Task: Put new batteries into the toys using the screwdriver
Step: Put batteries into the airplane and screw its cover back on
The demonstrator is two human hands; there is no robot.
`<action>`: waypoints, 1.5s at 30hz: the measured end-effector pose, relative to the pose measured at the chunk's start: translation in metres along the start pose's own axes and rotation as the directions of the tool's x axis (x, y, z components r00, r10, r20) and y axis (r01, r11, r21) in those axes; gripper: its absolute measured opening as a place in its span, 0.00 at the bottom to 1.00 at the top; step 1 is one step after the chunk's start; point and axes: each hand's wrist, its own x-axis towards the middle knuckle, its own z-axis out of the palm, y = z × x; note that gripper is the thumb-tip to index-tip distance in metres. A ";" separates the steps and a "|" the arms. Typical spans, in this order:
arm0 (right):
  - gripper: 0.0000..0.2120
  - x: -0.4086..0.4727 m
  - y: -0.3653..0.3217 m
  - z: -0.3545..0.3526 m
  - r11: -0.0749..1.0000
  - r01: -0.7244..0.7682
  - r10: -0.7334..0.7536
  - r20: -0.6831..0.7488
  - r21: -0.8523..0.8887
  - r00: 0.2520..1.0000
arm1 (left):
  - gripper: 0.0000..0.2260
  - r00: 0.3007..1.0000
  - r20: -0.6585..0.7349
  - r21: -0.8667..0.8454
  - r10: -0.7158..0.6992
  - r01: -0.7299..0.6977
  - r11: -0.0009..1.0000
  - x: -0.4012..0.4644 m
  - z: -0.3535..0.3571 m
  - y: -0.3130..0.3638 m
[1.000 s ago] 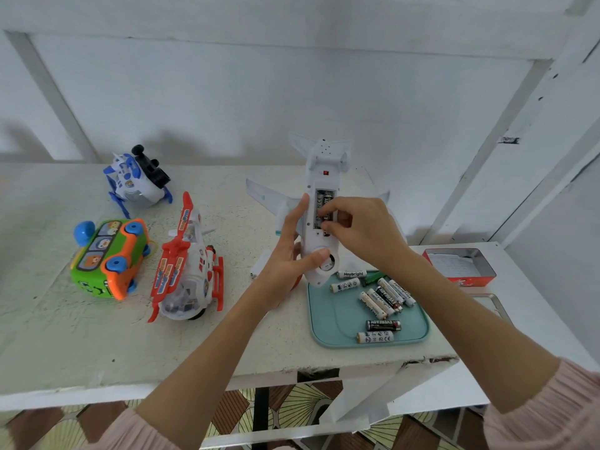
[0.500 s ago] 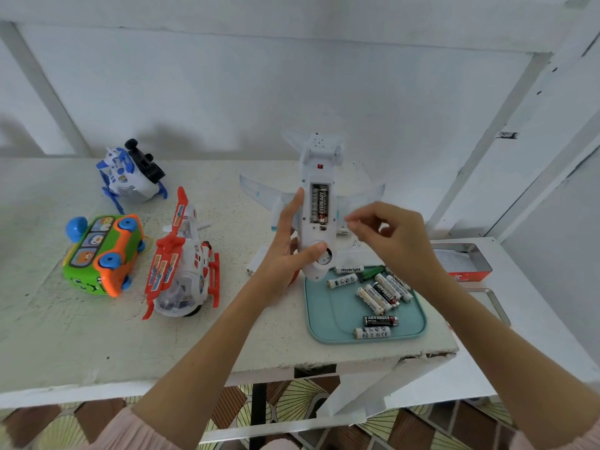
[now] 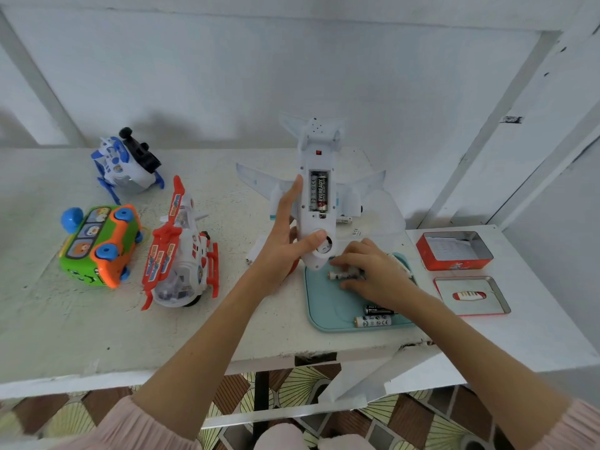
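My left hand [image 3: 279, 245] grips the white toy airplane [image 3: 324, 164], belly up, its nose down at the far edge of the teal tray [image 3: 328, 306]. The plane's battery compartment is open, and a black battery [image 3: 322, 193] lies inside with a lighter one beside it. My right hand [image 3: 373, 271] is down on the tray, fingers curled over a white battery [image 3: 341, 275] among several loose ones. Two more batteries [image 3: 373, 320] lie near the tray's front. That hand hides the screwdriver.
On the left of the white table stand a red-and-white helicopter toy [image 3: 181, 248], a green-and-orange bus toy [image 3: 97, 245] and a blue-and-white toy [image 3: 126, 164]. Right of the tray sit an open red tin [image 3: 454, 251] and its lid [image 3: 470, 295]. One loose battery [image 3: 344, 219] lies behind the plane.
My right hand left the plane's battery compartment, swung out to the right and came down onto the batteries in the tray. My left hand still holds the plane.
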 end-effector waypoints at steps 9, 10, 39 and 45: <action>0.11 -0.006 -0.001 -0.011 0.974 -0.034 0.048 -0.056 0.225 0.997 | 0.34 1.000 0.005 0.016 -0.002 0.002 1.000 0.000 -0.001 0.000; 0.13 -0.007 -0.003 -0.016 0.958 -0.047 0.081 -0.111 0.282 0.991 | 0.34 1.000 0.007 0.015 -0.008 0.008 1.000 0.001 -0.001 -0.001; 0.07 0.074 -0.054 -0.046 0.957 0.153 0.033 -0.616 0.247 0.787 | 0.34 1.000 0.015 0.049 -0.002 0.001 0.999 0.002 -0.003 -0.006; 0.12 0.075 -0.042 -0.037 0.981 0.152 -0.048 -0.603 0.122 0.796 | 0.33 1.000 0.013 0.058 0.014 -0.014 0.998 0.002 -0.003 -0.006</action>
